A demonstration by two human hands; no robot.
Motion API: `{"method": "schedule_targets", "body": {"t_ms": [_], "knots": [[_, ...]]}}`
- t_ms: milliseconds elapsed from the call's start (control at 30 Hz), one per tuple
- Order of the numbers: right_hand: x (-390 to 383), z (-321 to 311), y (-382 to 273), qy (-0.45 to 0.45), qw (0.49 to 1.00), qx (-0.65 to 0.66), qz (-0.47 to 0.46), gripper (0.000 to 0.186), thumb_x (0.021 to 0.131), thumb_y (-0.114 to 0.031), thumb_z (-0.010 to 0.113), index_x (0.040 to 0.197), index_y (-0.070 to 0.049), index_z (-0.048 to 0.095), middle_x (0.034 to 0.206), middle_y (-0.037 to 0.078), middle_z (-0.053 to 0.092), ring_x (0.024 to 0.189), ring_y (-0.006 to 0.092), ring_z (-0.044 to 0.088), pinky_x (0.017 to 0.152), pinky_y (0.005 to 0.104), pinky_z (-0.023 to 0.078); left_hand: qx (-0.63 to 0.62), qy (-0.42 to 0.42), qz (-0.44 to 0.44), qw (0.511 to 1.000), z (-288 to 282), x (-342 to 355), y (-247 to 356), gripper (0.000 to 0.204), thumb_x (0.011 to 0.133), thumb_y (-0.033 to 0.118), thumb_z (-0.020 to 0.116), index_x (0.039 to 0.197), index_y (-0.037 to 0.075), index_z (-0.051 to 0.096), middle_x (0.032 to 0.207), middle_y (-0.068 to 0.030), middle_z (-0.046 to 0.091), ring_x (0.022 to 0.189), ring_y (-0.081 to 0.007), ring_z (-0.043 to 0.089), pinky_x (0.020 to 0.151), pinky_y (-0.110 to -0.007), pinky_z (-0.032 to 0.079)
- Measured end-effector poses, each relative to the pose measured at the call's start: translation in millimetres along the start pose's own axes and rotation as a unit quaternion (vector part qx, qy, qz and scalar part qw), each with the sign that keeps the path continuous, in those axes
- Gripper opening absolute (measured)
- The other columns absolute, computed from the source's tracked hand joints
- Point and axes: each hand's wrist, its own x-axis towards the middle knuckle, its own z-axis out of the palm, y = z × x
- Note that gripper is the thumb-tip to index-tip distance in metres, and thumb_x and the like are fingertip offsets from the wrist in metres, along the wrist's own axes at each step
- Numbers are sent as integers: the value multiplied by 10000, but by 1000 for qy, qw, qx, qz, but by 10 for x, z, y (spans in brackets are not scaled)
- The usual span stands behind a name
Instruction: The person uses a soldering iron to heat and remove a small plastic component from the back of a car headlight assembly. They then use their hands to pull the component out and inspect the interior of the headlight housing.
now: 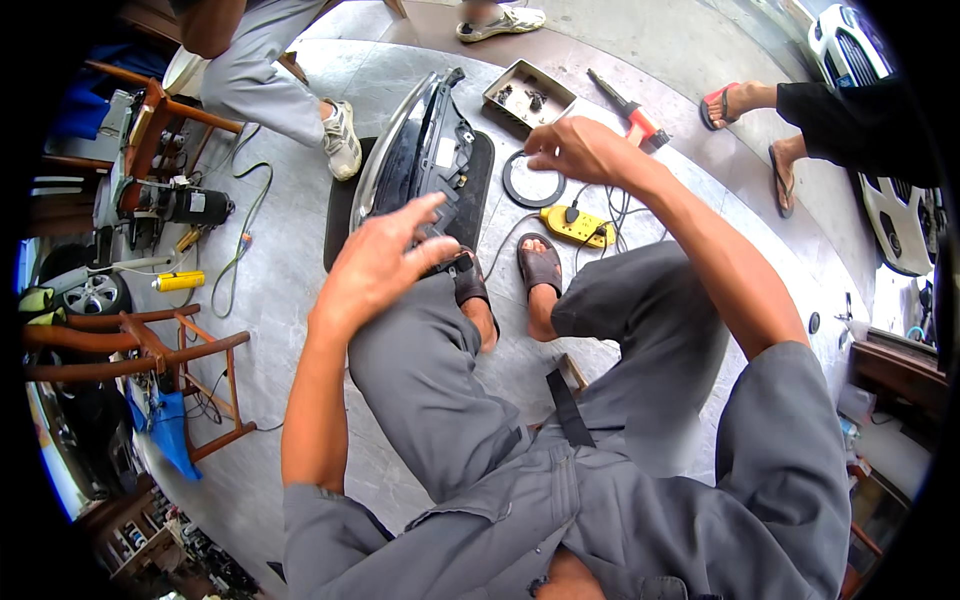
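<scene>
I sit on the floor in grey overalls and brown sandals. My left hand (385, 255) hovers with fingers spread over the near end of a car headlamp unit (425, 150), black-backed with a chrome edge, which stands on a dark mat (345, 205). My right hand (575, 150) reaches forward above a black rubber ring (532, 180) and a small tray of screws (528, 95), its fingers curled; whether it pinches something small I cannot tell.
A yellow power strip (578, 226) with cables lies by my right foot. A red-handled tool (630, 115) lies beyond. Wooden stools (170, 345) and a machine (175, 205) stand left. Other people's legs stand at the top and right. A white car (900, 200) is at right.
</scene>
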Motion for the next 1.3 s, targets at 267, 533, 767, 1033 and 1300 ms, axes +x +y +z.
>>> {"method": "schedule_targets", "body": {"t_ms": [267, 533, 767, 1033, 1300], "knots": [[-1585, -12, -894, 200, 973, 97, -59, 173, 926, -150, 706, 1051, -30, 712, 938, 120, 698, 827, 251, 690, 755, 342, 547, 98, 62, 352, 929, 708, -598, 1207, 284, 882, 309, 760, 758, 125, 583, 531, -41, 521, 461, -243, 559, 459, -364, 433], [-2762, 1347, 850, 246, 820, 340, 389, 265, 969, -249, 666, 1019, 5, 723, 817, 46, 704, 738, 133, 663, 662, 294, 544, 21, 42, 439, 897, 1163, -340, 1859, 345, 854, 305, 774, 699, 127, 523, 569, -20, 496, 494, -223, 511, 499, -337, 405], [-3700, 2949, 1709, 182, 654, 430, 595, 383, 934, -276, 687, 1153, 36, 657, 891, 123, 713, 704, 209, 711, 574, 347, 604, 101, 33, 469, 877, 1655, -192, 1748, 323, 855, 253, 771, 688, 126, 525, 568, 8, 413, 496, -152, 442, 473, -304, 330], [-3302, 3012, 2259, 229, 625, 256, 701, 511, 886, -377, 740, 1088, 86, 664, 798, 154, 726, 569, 208, 695, 522, 344, 589, 41, 15, 448, 893, 1648, -91, 1745, 223, 833, 245, 799, 801, 84, 648, 613, 26, 367, 503, -123, 396, 466, -286, 283], [-3623, 2998, 3361, 182, 683, 64, 704, 319, 841, -282, 707, 866, 35, 682, 832, 213, 722, 763, 353, 722, 713, 459, 579, -15, 5, 458, 889, 1642, 62, 1786, 220, 884, 240, 752, 814, 54, 658, 586, 38, 331, 487, -101, 344, 462, -271, 227]]}}
